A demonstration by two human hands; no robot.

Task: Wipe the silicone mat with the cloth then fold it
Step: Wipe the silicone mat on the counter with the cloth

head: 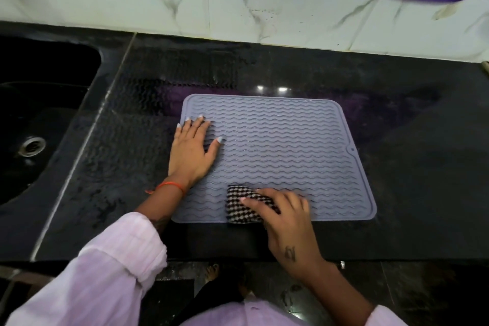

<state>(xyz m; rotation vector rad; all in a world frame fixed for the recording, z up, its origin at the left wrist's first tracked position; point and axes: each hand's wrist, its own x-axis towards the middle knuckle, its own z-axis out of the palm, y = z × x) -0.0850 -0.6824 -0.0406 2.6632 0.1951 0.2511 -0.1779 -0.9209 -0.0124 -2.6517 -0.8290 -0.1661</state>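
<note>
Pressing cloth [244, 205] onto mat [277, 145], no writing legible.

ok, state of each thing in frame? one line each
silicone mat: flat on the counter, unfolded, ribbed side up
cloth: bunched, on the mat's near edge, under the right hand
left hand: flat, pressing the mat's left side
right hand: fingers curled over the cloth
counter: wet-looking, ripple marks left of the mat
sink: nothing visible inside
</note>
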